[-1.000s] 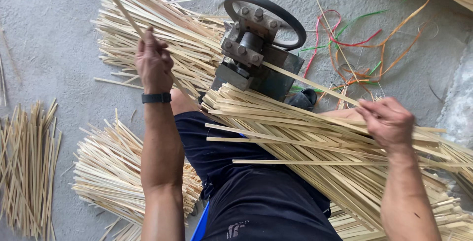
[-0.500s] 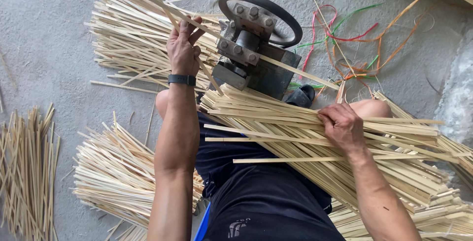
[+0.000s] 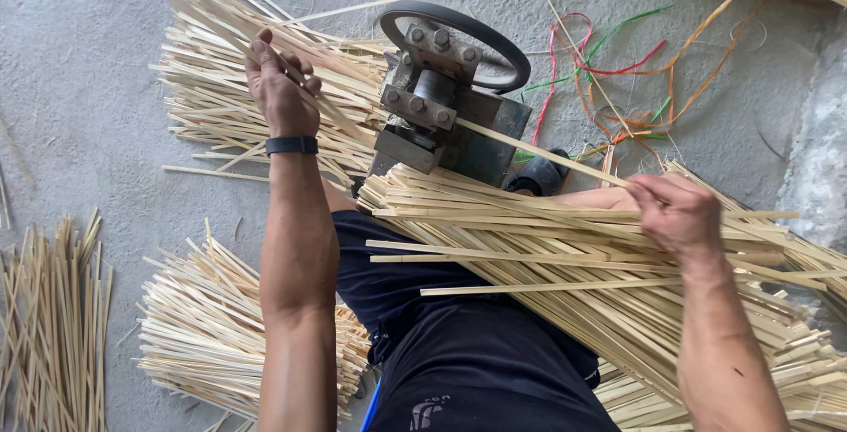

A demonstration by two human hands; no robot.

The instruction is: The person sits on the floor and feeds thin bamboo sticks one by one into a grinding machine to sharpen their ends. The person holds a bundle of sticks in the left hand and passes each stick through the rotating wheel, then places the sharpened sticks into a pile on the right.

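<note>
A small metal splitting machine with a black hand wheel stands on the concrete ahead of my knees. My left hand is shut on thin split bamboo strips that stick out up and left, beside the machine's left side. My right hand pinches a flat bamboo strip whose far end enters the machine's right side. A thick bundle of flat strips lies across my lap under that hand. A black watch sits on my left wrist.
A heap of split strips lies behind the left hand, another pile by my left thigh, and a thin bundle at the far left. Coloured plastic ties are scattered at the right, near a concrete edge.
My left hand has swung right from the open floor to the machine's left side, still gripping split strips. My right hand has slid along the bundle and now pinches one strip fed into the machine.
</note>
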